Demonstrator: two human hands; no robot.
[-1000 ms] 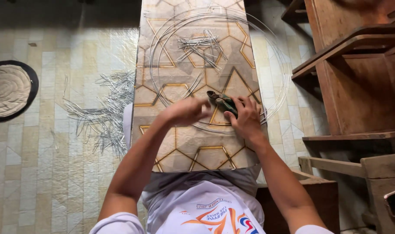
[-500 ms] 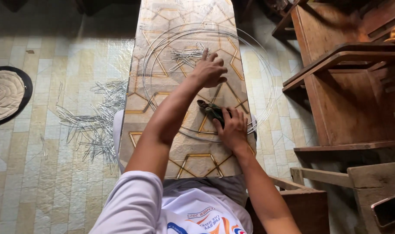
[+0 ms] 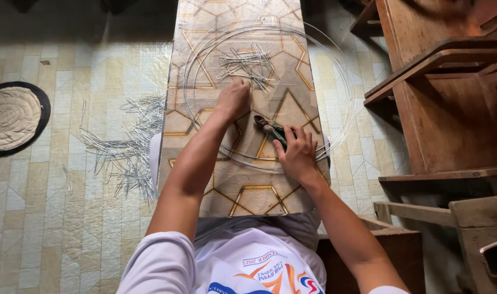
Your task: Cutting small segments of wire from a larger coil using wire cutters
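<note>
Since half a second earlier, the left hand [image 3: 235,99] had drawn back from the far side of the counter [image 3: 243,190] and now lay nearer the person, just short of the small heap of cut wire pieces [image 3: 246,62]. The right hand [image 3: 297,155] had hardly shifted and still rested on the green-handled pliers [image 3: 270,128].

The left hand was loosely curled, knuckles up, pressing down on the counter near the inner edge of the wire hoops [image 3: 335,81]; whether it pinched a wire piece beneath the fingers could not be told. The right hand lay with fingers spread flat over the pliers' handles, the tool's dark nose pointing away towards the left hand and lying on the patterned top.

The hoops, several thin loops of bright wire, lay as wide rings on the counter, overhanging its right edge. The heap of short pieces sat inside the rings at the far end.

On the tiled floor [image 3: 52,218] to the left lay a scatter of more wire offcuts [image 3: 123,147], and beyond them a round mat [image 3: 11,117]. Wooden furniture [image 3: 439,92] stood to the right.
</note>
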